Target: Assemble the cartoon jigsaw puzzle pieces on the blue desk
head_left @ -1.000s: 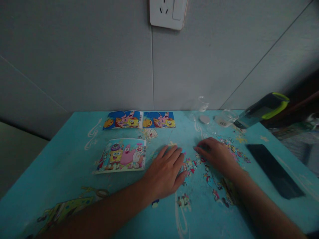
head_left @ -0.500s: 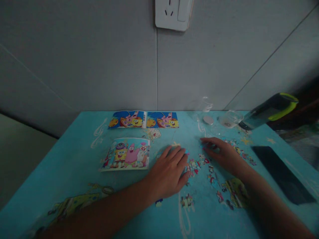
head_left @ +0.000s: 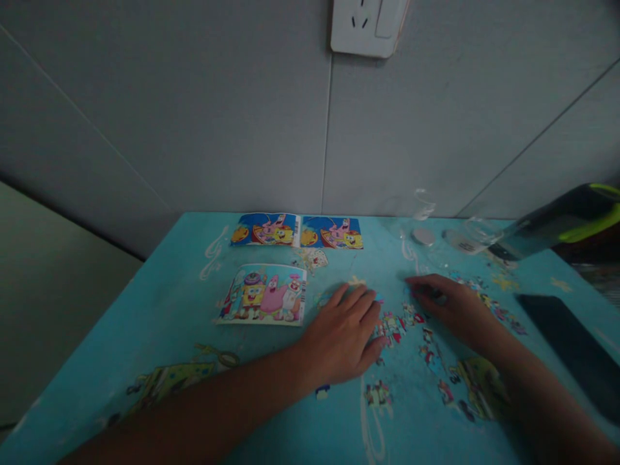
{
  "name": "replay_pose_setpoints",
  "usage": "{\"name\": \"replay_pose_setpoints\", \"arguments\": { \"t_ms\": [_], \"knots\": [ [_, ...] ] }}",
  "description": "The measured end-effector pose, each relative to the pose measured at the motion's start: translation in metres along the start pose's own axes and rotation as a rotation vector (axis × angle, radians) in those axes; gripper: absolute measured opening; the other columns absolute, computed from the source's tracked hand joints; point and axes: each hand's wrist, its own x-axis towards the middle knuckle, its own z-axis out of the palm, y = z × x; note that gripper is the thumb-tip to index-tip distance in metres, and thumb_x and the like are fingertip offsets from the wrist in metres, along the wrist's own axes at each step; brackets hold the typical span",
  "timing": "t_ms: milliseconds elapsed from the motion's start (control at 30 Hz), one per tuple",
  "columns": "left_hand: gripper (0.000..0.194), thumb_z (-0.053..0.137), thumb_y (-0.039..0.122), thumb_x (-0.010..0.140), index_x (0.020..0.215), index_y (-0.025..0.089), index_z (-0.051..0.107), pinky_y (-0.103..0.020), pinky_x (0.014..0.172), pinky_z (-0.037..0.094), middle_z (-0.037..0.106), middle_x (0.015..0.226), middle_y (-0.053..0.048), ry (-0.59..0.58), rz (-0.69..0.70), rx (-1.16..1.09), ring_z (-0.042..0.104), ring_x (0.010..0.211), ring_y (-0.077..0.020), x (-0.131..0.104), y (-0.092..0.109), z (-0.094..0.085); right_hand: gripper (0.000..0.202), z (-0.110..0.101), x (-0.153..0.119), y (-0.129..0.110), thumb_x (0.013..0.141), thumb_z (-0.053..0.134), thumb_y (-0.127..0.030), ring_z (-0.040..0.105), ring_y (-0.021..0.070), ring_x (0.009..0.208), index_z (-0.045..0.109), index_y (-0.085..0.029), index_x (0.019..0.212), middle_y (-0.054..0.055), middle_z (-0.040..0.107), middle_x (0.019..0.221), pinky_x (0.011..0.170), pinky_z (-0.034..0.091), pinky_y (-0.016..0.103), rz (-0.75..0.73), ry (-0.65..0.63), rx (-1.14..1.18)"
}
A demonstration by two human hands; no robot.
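My left hand [head_left: 345, 332] lies flat with its fingers stretched out, over part of the jigsaw puzzle pieces on the blue tablecloth. Joined pieces [head_left: 391, 328] show just to the right of its fingertips. My right hand [head_left: 448, 302] is curled, thumb and forefinger pinched on a small bluish puzzle piece [head_left: 407, 292], mostly hidden by the fingers. Below the right hand, loose puzzle pieces [head_left: 430, 358] trail downward. A small cluster of pieces [head_left: 378, 392] sits nearer me. To the left of my left hand is a cartoon picture card [head_left: 264, 296].
Two blue picture cards [head_left: 332, 232] lie by the wall. At the back right are a clear cup [head_left: 423, 205], a round lid [head_left: 423, 237] and a dark bottle with a yellow-green strap [head_left: 557, 216]. More pieces [head_left: 501, 313] and a black phone-like slab [head_left: 569, 342] lie right.
The view has turned a little left, so everything sits further right in the picture. My right hand's fingertips have come slightly lower and closer together. My left hand stays in place.
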Motion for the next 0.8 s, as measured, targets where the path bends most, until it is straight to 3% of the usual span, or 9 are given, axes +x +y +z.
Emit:
{"name": "replay_pose_setpoints", "arguments": {
  "t_ms": [533,700,800],
  "knots": [
    [0.052,0.038,0.048,0.106,0.143,0.015,0.05,-0.051,0.125,0.024,0.049,0.153,-0.012,0.026,-0.008,-0.015,0.039,0.146,-0.0284,0.0,0.0,0.005,0.027,-0.006,0.0,-0.007,0.092,0.059,-0.032,0.069,0.0198,0.083,0.077,-0.026,0.111,0.005,0.076,0.102,0.076,0.054,0.033,-0.028,-0.031,0.041],
    [0.052,0.038,0.047,0.106,0.144,0.014,0.049,-0.05,0.126,0.022,0.049,0.153,-0.012,0.021,-0.008,-0.021,0.038,0.146,-0.028,0.0,-0.001,0.005,0.029,-0.013,-0.001,-0.015,0.09,0.061,-0.041,0.069,0.0207,0.07,0.078,-0.023,0.105,0.004,0.078,0.083,0.066,0.052,0.033,0.127,-0.031,0.0],
    [0.052,0.037,0.047,0.106,0.144,0.014,0.049,-0.05,0.126,0.022,0.048,0.153,-0.012,0.021,-0.006,-0.021,0.038,0.147,-0.0282,-0.001,-0.001,0.005,0.031,-0.018,0.0,-0.018,0.09,0.06,-0.045,0.071,0.0213,0.071,0.08,-0.022,0.094,0.005,0.079,0.084,0.065,0.051,0.032,0.166,-0.038,0.005]
  ]
}}
